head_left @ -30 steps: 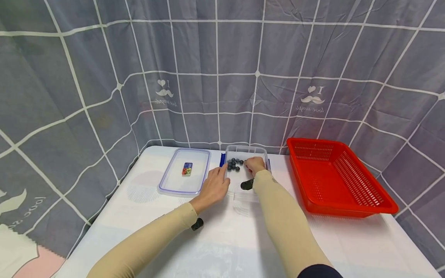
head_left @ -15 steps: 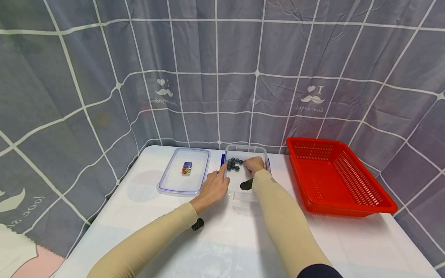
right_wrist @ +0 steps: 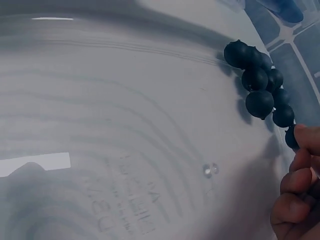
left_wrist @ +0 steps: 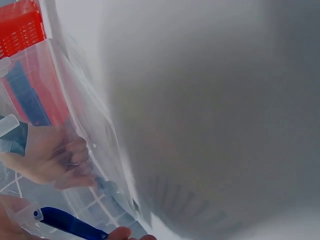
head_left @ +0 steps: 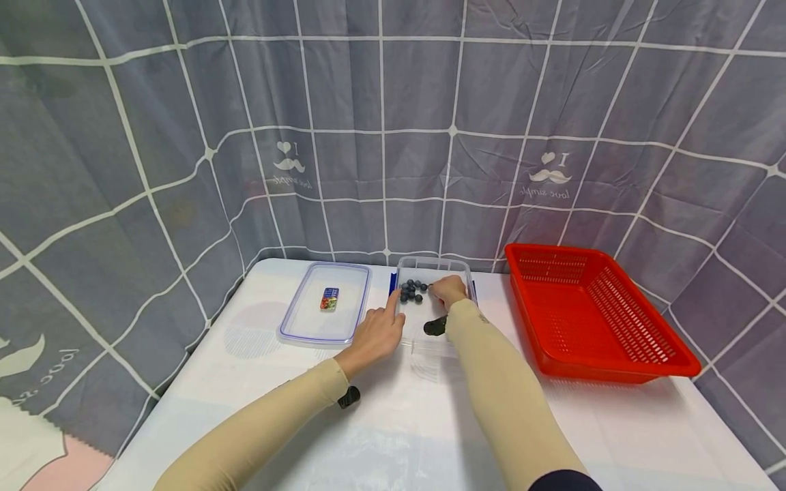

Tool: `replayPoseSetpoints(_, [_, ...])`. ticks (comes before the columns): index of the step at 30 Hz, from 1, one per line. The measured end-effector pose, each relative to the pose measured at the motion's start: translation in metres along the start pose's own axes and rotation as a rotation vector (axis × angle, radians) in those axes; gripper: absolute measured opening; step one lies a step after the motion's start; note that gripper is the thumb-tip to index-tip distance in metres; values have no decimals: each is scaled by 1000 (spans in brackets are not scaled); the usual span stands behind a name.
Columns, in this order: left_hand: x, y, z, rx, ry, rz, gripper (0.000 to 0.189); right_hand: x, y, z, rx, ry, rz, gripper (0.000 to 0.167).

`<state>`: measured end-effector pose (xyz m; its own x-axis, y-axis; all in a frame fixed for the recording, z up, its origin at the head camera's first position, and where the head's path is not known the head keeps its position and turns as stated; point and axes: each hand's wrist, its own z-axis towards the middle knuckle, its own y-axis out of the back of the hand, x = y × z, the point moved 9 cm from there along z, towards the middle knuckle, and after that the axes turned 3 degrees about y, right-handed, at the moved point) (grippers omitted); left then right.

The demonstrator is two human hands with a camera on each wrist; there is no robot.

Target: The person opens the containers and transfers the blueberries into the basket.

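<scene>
**Pinching one dark ball inside the clear container**

The right hand (head_left: 450,290) is reaching into the clear container (head_left: 424,314), on that container's right side. Its fingers are curling inward, and in the right wrist view the fingertips are gripping a single ball (right_wrist: 291,137) at the near end of a group. The other dark balls (head_left: 410,290) are lying in a close cluster on the container's floor, toward its left wall, several of them touching.

The left hand (head_left: 381,332) is resting against the container's left side, near a blue clip (left_wrist: 70,223). Its index finger is pointing straight along the wall while the remaining fingers are bending loosely.

Compared with one second earlier, the left hand is showing the clearest change: its fingers were lying closer together, whereas the index finger is now standing out alone. The right hand and the cluster are keeping nearly the same places within the container.

A flat lid (head_left: 344,293) with a coloured label (head_left: 329,299) is lying to the left of the container, and a red basket (head_left: 589,314) is standing to its right. A white-covered table (head_left: 399,429) is supporting the container, and a grey curtain (head_left: 368,102) is hanging behind it.
</scene>
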<state>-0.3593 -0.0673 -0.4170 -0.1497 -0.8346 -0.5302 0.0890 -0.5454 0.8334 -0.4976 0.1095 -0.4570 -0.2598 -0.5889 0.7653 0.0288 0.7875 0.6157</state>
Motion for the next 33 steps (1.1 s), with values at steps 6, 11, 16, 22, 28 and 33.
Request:
replayPoseSetpoints(6, [-1,0,-2,9,6,12,56,3,3,0,-11,15,-1,21])
replayPoseSetpoints(11, [-2,0,-4,13,14,29,57,6,6,-2,-18,64,-50,37])
replayPoseSetpoints(16, [-2,0,-6,12,20,50,58,12,9,-8,6,101,-63,34])
replayPoseSetpoints(22, [-4,1,-7,10,28,62,57,21,15,-13,20,170,-92,31])
replayPoseSetpoints(28, [-4,1,-6,17,33,70,57,30,18,-12,22,231,-75,28])
replayPoseSetpoints(33, [2,1,-2,42,60,49,63,39,16,-11,77,223,-5,28])
